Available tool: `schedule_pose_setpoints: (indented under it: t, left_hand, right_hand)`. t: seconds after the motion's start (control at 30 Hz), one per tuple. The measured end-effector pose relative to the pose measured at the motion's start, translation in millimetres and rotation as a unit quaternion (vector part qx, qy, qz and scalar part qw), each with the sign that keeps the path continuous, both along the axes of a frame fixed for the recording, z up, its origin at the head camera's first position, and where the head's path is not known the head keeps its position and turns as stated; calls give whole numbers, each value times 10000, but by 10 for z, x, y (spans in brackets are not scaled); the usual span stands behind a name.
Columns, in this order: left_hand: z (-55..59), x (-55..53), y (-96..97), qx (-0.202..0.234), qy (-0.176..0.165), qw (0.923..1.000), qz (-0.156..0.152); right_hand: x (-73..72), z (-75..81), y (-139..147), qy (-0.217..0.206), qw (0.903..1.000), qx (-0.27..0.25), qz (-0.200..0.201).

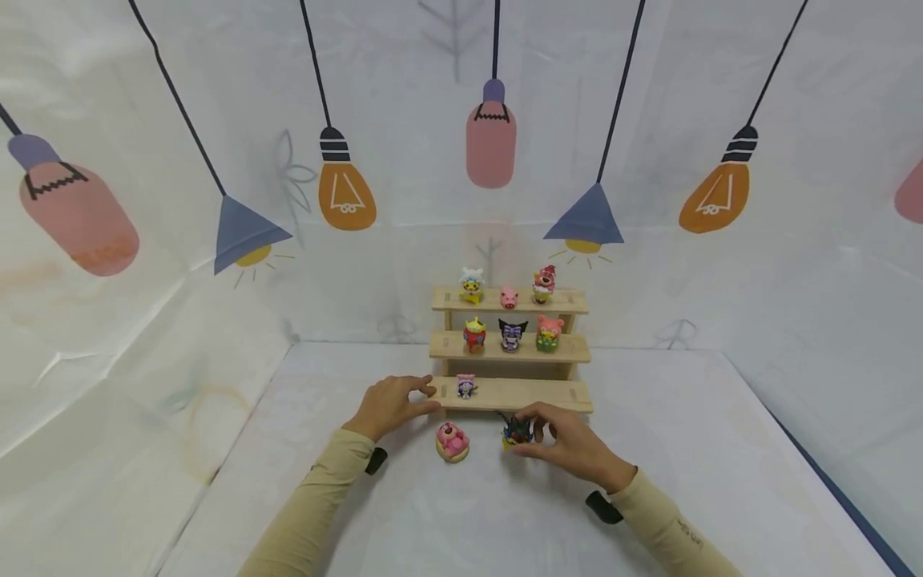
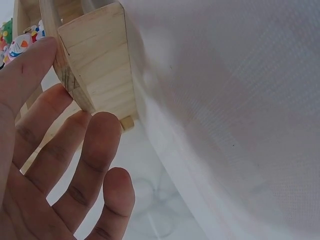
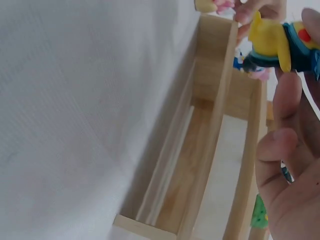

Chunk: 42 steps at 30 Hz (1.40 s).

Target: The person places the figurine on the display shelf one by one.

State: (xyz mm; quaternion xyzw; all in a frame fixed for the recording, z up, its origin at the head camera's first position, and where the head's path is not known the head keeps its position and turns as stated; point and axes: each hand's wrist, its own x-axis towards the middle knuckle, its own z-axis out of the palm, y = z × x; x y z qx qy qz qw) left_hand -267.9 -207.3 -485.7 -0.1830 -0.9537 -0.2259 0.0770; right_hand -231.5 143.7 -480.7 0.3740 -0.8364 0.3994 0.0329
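My right hand (image 1: 573,443) pinches a small yellow figurine (image 3: 270,42) with a dark pointed hood and blue clothing, just in front of the shelf's lowest step. Fingertips of my left hand (image 1: 389,405) touch the left end of the three-step wooden display shelf (image 1: 526,394); that hand holds nothing. Between the hands, a pink bear figurine (image 1: 452,442) on a pale round base lies on the table. A small pink-and-purple figurine (image 1: 465,386) stands at the left of the lowest step. In the right wrist view, the held figurine is partly cut off by the frame edge.
The middle step bears a red-and-green figurine (image 1: 474,335), a black-eared one (image 1: 511,335) and a pink-hooded one (image 1: 548,333). On the top step are a white-hooded figurine (image 1: 472,286), a pink pig (image 1: 509,298) and a red-and-pink figurine (image 1: 544,284). A lamp-printed sheet (image 1: 418,264) hangs behind.
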Motion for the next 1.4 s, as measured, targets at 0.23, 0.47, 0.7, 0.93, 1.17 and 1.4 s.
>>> schedule_pose_setpoints:
  t: [0.23,0.47,0.7,0.93,1.17,1.4]
  left_hand:
    - [1,3,2,0,32,10000,4]
    - [12,9,-7,12,-3,10000,-9]
    - [11,11,-1,-20,-28,10000,-29]
    - [14,16,-1,10,-58,10000,-4]
    - [-10,-3,3,-25,-34,10000,-17]
    - [-16,-15,4,-22,-84,10000,1]
  right_hand:
    - [-167,11,-30,-199,9978,-374,-502]
    - [-344,56,-104,-112,9968,-345,-708]
    - [-483,46,-152,-129,9963,-72,-850]
    - [-563,54,-174,-268,9950,51,-959]
    - [-618,48,-170,-508,9939,158,-968]
    - [-637,29,-169,-720,9930,179,-924]
